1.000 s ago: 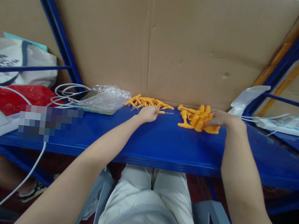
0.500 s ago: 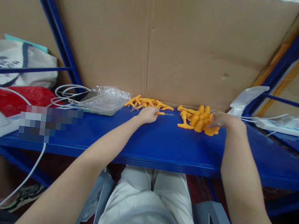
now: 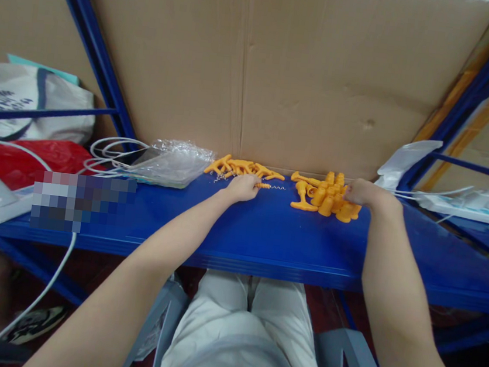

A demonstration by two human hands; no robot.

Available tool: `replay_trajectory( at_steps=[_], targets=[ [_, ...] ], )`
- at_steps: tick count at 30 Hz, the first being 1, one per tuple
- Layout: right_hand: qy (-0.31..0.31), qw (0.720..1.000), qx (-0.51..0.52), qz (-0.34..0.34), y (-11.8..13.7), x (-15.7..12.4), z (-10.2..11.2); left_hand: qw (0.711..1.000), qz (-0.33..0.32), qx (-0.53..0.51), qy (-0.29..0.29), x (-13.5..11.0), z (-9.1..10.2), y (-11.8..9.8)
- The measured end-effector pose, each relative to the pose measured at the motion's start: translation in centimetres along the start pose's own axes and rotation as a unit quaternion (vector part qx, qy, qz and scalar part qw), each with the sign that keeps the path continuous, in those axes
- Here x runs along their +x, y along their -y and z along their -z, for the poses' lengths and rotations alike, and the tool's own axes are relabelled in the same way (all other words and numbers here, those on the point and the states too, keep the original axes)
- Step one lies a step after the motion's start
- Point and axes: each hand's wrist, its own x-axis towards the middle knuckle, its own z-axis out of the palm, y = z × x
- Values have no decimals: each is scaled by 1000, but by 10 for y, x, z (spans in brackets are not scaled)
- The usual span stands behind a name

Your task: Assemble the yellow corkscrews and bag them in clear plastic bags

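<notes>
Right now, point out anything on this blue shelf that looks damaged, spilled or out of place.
Nothing is spilled. The cardboard backing has a dent above the right hand and a vertical crease. A white cable trails off the front edge of the shelf at left. The orange parts lie in loose heaps.

Bright, even light; wide-angle bending at the edges, one patch pixelated.

**Assembly workstation in a small workshop or stockroom.** A blue steel rack shelf (image 3: 264, 239) serves as the bench. A rack upright (image 3: 88, 42) at upper left and a cardboard sheet (image 3: 284, 64) across the centre close off its back. Sorted piles of orange plastic parts (image 3: 322, 198) lie at centre. A power strip (image 3: 466, 210) sits at right, with coiled cables (image 3: 107, 150) and a tote bag (image 3: 16, 98) at left.
</notes>
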Motion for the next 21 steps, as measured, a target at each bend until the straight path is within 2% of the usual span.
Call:
replay_trajectory(
  at_steps=[2, 3, 6, 8, 13, 18, 21],
  targets=[
    [-12, 999, 18, -42, 6, 0, 4, 1000, -1, -5, -5, 0, -1, 0],
    [-38, 997, 39, -46, 9, -1, 6, 1000, -6, -8, -10, 0, -1, 1],
    [-131, 984, 119, 14, 24, -3, 7, 999, -34, -13, -33, 1, -3, 2],
    [-160, 970, 169, 74, 37, -5, 5, 997, -60, -20, -50, 3, -5, 4],
    [-148, 927, 262, 221, 78, -10, -11, 984, -131, -65, -99, 9, -12, 8],
    [-102, 861, 309, 392, 112, -10, -38, 975, -171, -82, -119, 13, -19, 12],
    [-112, 836, 318, 432, 121, -8, -48, 971, -192, -93, -107, 15, -24, 14]
  ],
)
